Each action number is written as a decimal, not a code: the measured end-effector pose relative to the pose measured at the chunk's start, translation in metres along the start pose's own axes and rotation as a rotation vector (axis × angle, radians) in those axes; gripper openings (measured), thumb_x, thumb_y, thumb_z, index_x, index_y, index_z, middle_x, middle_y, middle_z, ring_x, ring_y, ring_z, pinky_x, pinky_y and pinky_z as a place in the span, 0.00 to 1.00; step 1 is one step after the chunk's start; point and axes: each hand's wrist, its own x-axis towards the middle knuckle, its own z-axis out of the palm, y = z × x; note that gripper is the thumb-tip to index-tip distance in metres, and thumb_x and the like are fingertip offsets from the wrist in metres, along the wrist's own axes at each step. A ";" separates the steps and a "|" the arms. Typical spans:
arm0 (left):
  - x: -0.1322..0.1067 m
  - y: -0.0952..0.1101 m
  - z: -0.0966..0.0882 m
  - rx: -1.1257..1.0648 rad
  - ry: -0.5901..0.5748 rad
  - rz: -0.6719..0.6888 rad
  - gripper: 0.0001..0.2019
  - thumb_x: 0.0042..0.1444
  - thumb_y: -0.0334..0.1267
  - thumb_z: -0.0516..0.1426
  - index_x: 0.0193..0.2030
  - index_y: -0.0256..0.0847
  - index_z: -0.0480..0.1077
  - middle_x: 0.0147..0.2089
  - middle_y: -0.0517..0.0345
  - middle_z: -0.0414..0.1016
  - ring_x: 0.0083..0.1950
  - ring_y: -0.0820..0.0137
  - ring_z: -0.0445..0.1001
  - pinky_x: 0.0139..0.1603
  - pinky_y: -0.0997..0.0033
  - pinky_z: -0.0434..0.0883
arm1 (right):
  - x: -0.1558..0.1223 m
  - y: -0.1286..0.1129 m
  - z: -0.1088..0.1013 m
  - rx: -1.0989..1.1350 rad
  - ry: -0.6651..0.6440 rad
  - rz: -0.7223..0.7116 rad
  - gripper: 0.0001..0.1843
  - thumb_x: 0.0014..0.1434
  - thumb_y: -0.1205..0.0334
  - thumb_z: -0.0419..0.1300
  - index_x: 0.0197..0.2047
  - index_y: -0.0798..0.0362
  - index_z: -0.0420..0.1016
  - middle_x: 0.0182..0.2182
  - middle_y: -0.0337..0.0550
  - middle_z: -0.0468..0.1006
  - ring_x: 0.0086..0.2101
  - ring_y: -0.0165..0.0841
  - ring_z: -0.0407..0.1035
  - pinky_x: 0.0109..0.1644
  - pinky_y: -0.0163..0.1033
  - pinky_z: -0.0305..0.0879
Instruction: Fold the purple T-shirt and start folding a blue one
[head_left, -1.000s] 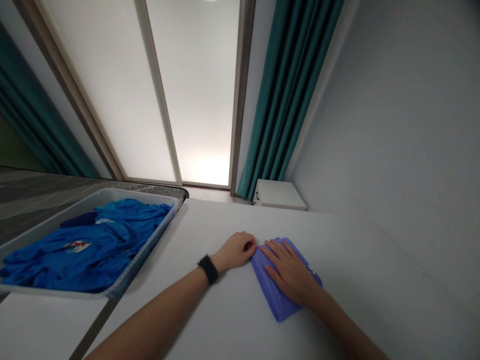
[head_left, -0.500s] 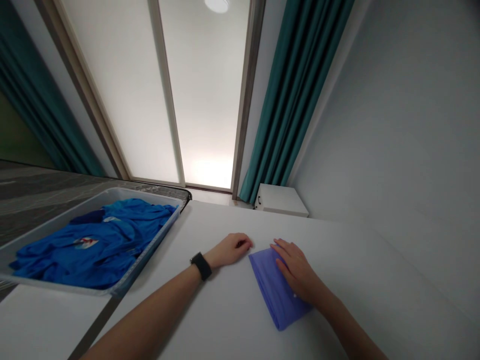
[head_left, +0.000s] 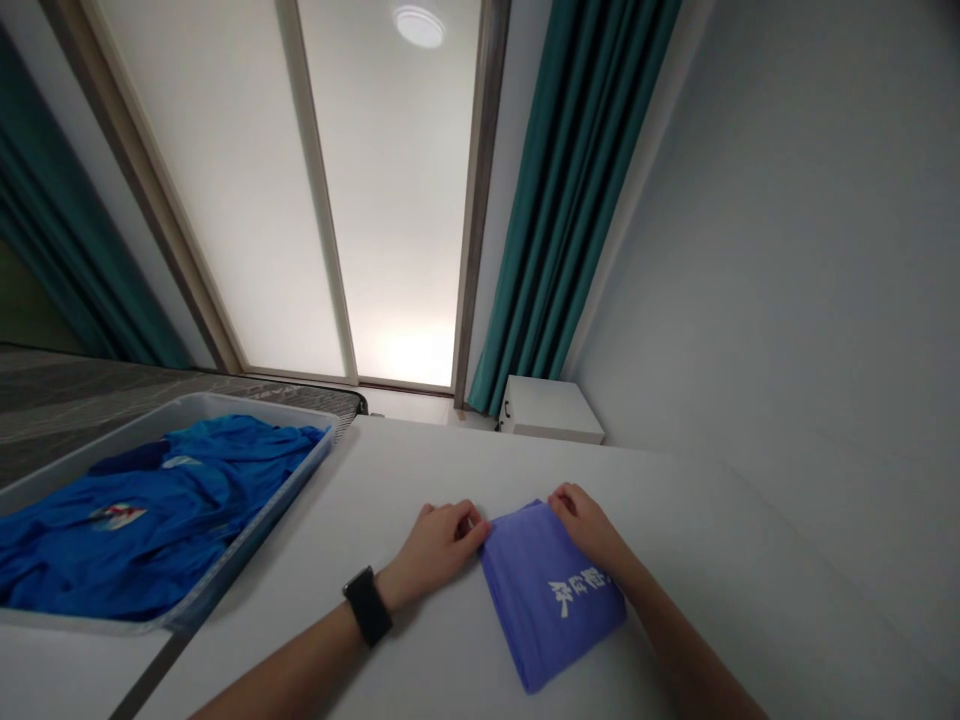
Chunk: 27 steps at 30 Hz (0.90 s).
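A purple folded garment (head_left: pixel 529 600) with white printed characters lies flat on the white table (head_left: pixel 420 670). At its far left corner is my left hand (head_left: pixel 439 548), fingers curled and thumb against the index finger, pinching the cloth edge. My right hand (head_left: pixel 590 527) is closed at the far right corner, its fingertips on the fabric and its wrist over the garment's right side. Part of the print is covered by that wrist. A black watch (head_left: pixel 367 605) is on my left wrist.
To the left stands a pale plastic tub (head_left: pixel 259 535) holding blue printed shirts (head_left: pixel 225 490). Beyond the table's far edge is a small white cabinet (head_left: pixel 551 408). A wall (head_left: pixel 787 300) rises on the right, with a teal curtain (head_left: pixel 570 200) and frosted sliding doors (head_left: pixel 390 200) at the back.
My left hand has reached the garment's far left corner. My right hand, earlier spread flat on the cloth, is now closed at the far edge. White characters now show on top.
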 end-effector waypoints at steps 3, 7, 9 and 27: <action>0.001 0.002 0.006 0.098 0.013 -0.007 0.18 0.63 0.52 0.50 0.34 0.41 0.72 0.32 0.58 0.76 0.36 0.66 0.72 0.46 0.64 0.60 | -0.002 -0.003 0.000 0.005 0.006 0.033 0.18 0.62 0.49 0.48 0.29 0.51 0.68 0.30 0.41 0.74 0.33 0.35 0.68 0.41 0.40 0.65; 0.003 0.004 0.012 0.160 0.020 -0.010 0.18 0.64 0.51 0.51 0.33 0.41 0.72 0.32 0.56 0.76 0.38 0.63 0.72 0.45 0.62 0.58 | -0.003 -0.007 -0.007 0.019 -0.059 0.037 0.19 0.62 0.49 0.47 0.28 0.51 0.68 0.31 0.42 0.75 0.35 0.35 0.68 0.43 0.40 0.64; 0.003 0.003 0.014 0.161 0.022 -0.014 0.17 0.64 0.50 0.51 0.33 0.41 0.72 0.32 0.56 0.76 0.38 0.62 0.72 0.45 0.62 0.58 | -0.004 -0.009 -0.009 0.010 -0.073 0.036 0.17 0.61 0.50 0.48 0.29 0.51 0.67 0.31 0.42 0.74 0.36 0.35 0.68 0.43 0.40 0.63; 0.005 -0.002 0.003 -0.120 0.000 -0.081 0.18 0.67 0.44 0.43 0.30 0.42 0.66 0.30 0.60 0.80 0.33 0.67 0.75 0.48 0.65 0.62 | -0.004 -0.010 0.003 -0.084 -0.137 0.015 0.13 0.66 0.55 0.45 0.37 0.48 0.68 0.36 0.43 0.79 0.39 0.36 0.72 0.43 0.37 0.59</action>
